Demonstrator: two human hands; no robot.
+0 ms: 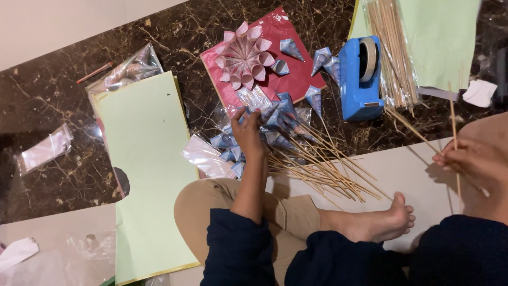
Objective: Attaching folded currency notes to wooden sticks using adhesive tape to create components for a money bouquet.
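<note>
My left hand [247, 135] reaches forward into a pile of small blue paper cones [279, 123] fixed on thin wooden sticks. Its fingers curl among the cones, and I cannot see whether they grip one. The loose sticks [323, 169] fan out toward my bare foot [378, 220]. My right hand [471, 159], far right, pinches a single upright wooden stick [453, 119]. A pink folded-paper flower [244, 55] lies on a red sheet [299, 79] just beyond the cone pile.
A blue tape dispenser [361, 77] stands right of the red sheet, beside a bagged bundle of sticks [391, 53] and green paper [439, 37]. Light green sheets [143, 159] lie at left. Plastic bags [45, 151] and a white tissue [480, 92] lie on the dark marble floor [47, 95].
</note>
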